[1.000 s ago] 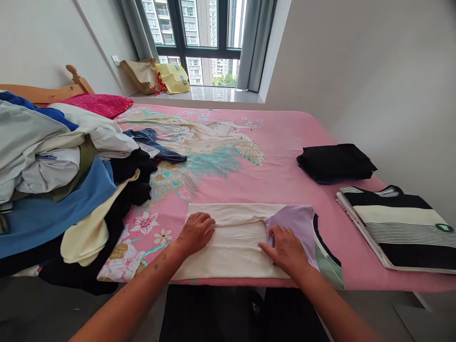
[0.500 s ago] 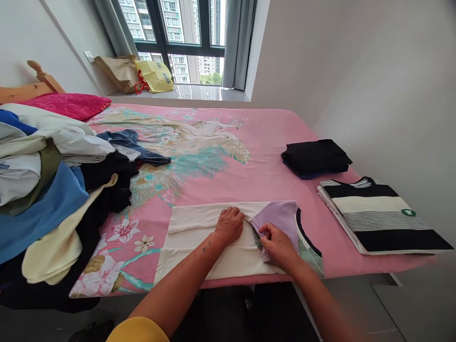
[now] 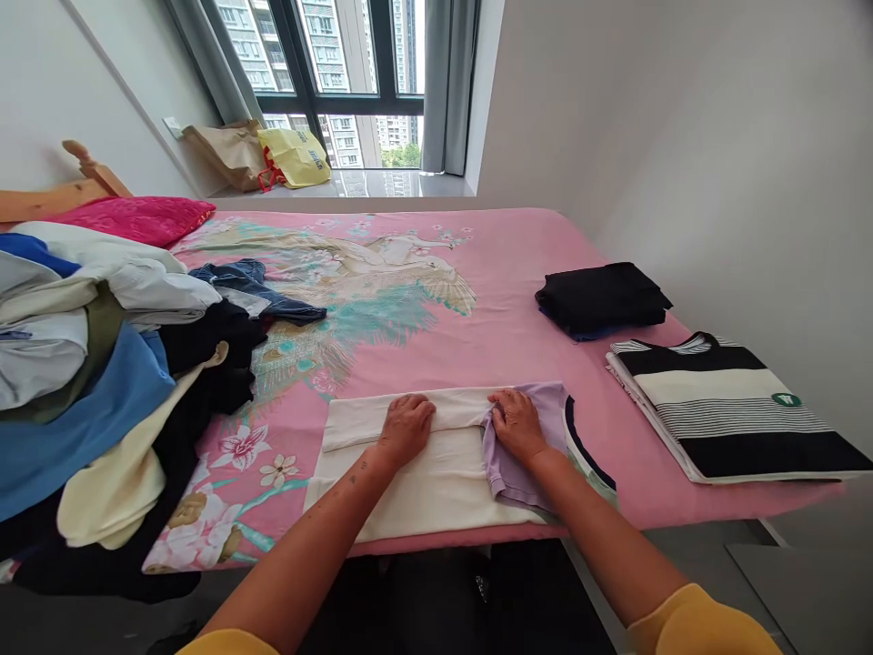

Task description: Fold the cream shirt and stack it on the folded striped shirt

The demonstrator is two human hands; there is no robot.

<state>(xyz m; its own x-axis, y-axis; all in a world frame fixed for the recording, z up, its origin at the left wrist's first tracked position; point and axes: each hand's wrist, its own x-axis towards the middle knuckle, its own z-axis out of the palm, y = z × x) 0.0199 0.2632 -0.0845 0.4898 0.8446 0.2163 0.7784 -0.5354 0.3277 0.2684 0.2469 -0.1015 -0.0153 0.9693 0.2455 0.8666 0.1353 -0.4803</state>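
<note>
The lilac sleeve (image 3: 515, 475) had just been turned down: it now lay across the cream cotton body of the shirt (image 3: 440, 478), where a moment before the right hand was lifting its edge. This made the shirt, as I judged, a more regular strip, with the side part already folded inward along the far edge. The shirt was lying flat near the front edge of the bed with a pink flowered sheet (image 3: 409, 359), its dark neckband (image 3: 585, 455) toward the right.

The left hand (image 3: 407, 426) rested palm down on the cream folded part, fingers loose and not clenched. The right hand (image 3: 516, 425) was also laid open, at the upper part of the sleeve, and it did not seem to grasp the cloth.

To the right were the black-and-white striped folded top (image 3: 729, 409) and the black folded clothes (image 3: 604, 298); to the left, a loose heap of mixed clothes (image 3: 126, 387).
</note>
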